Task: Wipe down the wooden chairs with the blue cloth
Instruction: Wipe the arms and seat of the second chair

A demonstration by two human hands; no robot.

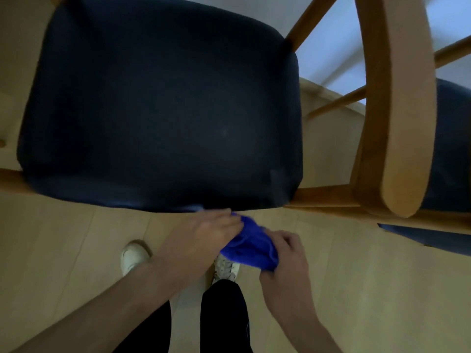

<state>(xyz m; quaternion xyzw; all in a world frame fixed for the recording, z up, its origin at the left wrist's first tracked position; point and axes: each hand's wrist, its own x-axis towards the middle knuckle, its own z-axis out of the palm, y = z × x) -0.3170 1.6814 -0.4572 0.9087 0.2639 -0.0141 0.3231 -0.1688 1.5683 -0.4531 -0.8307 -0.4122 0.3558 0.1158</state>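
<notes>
Blue cloth [251,247] bunched between both hands just below front edge of dark chair seat [163,105], left hand [206,233] and right hand [285,253] each gripping it with curled fingers, probably refolding before wiping wooden frame [323,197].

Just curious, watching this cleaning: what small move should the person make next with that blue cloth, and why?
Probably lift the blue cloth, bunched between both hands below the seat's front edge, onto the chair's wooden rail at right; the cloth touches no wood yet.
</notes>
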